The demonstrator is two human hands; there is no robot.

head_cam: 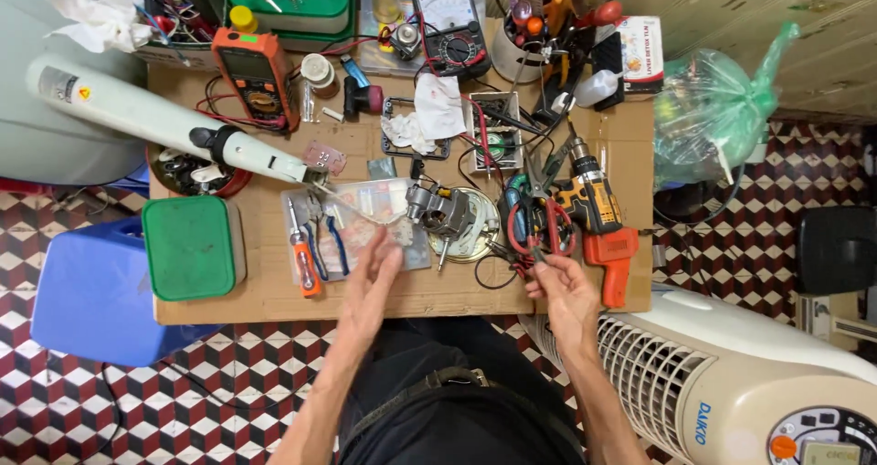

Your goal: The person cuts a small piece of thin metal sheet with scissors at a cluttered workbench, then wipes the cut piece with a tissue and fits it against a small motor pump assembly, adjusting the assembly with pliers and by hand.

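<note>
My left hand (370,278) reaches over the front of a cardboard-covered table (274,291), fingers spread and empty, its tips at a clear plastic sheet (379,211). My right hand (559,287) sits at the table's front right with its fingers pinched at thin dark wires (512,266), just below red-handled scissors (545,229). A small metal vise (438,209) stands on a round tin lid (480,232) between the hands. An orange-handled screwdriver (304,257) and blue-handled pliers (331,241) lie left of my left hand.
A yellow and black cordless drill (598,214) lies at the right. A green-lidded box (192,246), white tube (155,122), orange multimeter (256,74), analog meter (449,26) and tool cup (521,49) crowd the table. A blue stool (91,291) and cream fan (731,383) flank it.
</note>
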